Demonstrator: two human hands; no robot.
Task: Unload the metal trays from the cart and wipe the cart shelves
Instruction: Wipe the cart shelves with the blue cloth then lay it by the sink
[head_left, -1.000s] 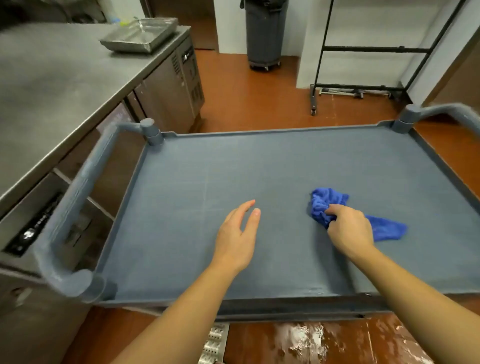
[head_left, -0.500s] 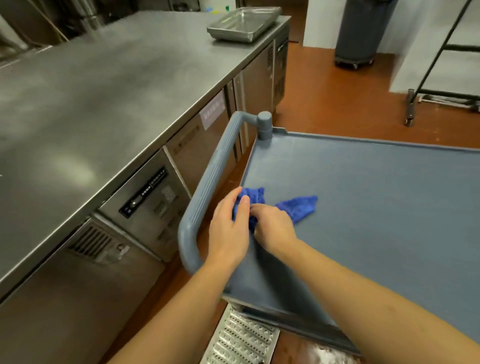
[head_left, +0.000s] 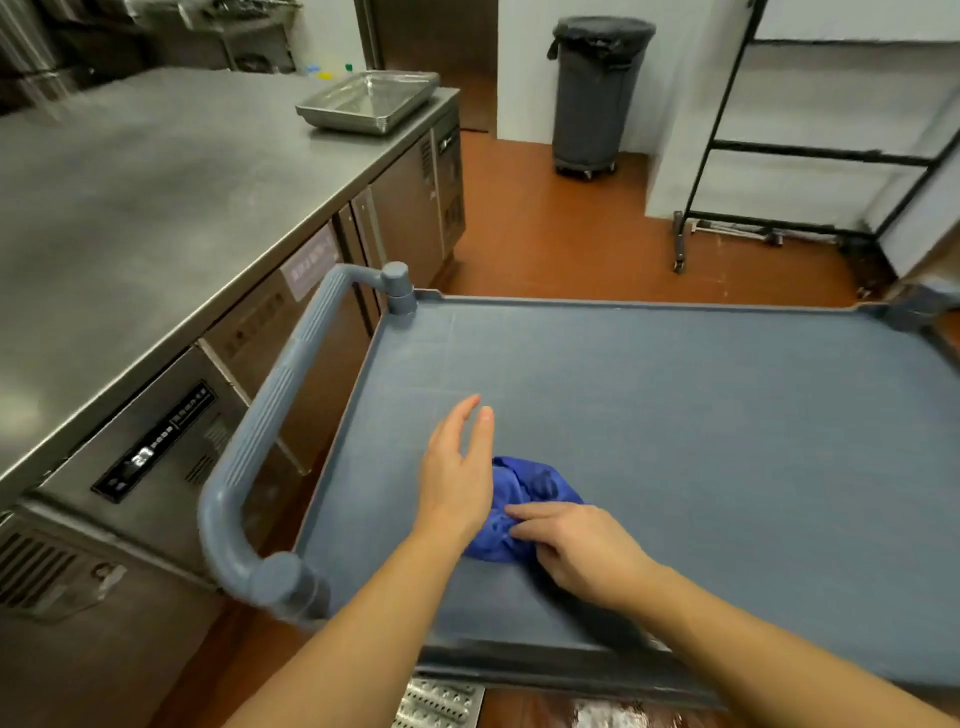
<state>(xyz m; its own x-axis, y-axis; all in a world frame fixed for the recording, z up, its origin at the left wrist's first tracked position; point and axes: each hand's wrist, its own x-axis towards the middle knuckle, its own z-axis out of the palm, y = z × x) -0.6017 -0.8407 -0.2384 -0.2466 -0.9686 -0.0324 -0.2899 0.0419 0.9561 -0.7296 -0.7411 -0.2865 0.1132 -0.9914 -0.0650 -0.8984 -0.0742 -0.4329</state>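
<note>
The grey-blue cart's top shelf fills the lower right of the head view and carries no trays. A crumpled blue cloth lies on the shelf near its front left. My right hand presses down on the cloth's near edge with the fingers on it. My left hand is just left of the cloth, flat and upright, fingers extended and touching the cloth's side. A stack of metal trays sits on the far end of the steel counter.
The cart's ribbed handle lies close to the counter's cabinet fronts on the left. A grey wheeled bin and a black rack frame stand at the back on the orange floor. A metal floor drain grate lies below the cart's front edge.
The cloth and both hands have moved from the shelf's left edge by the handle back toward the right. My left hand has come off the cloth and opened beside it.
</note>
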